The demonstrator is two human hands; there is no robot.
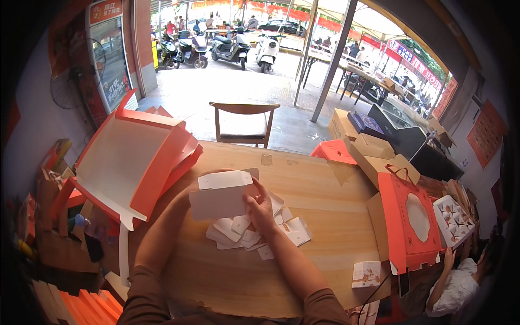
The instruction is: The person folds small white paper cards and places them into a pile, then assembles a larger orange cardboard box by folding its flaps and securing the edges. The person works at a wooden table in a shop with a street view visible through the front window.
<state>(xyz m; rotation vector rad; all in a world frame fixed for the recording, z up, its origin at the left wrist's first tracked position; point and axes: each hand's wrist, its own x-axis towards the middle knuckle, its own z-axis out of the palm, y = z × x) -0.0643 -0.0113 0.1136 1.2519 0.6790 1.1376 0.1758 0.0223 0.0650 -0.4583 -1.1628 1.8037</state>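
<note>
right grip [260, 208] pinches white carton [218, 203] — long axis left-right, flap [225, 180] uppermost — left grip hidden, state unclear.

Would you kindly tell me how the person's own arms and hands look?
The left sleeve and right sleeve are plain dark brown, ending near the elbows. The forearms are bare. The right hand is ungloved; the left hand is mostly hidden.

The flat white cardboard carton [222, 202] has a plain, greyish main panel. The wide yellow-brown wooden table [341, 233] shows streaks of grain. The large open orange-red cardboard box [122, 162] is white inside. The small white cube-shaped paper box [366, 274] carries orange-brown print.
</note>
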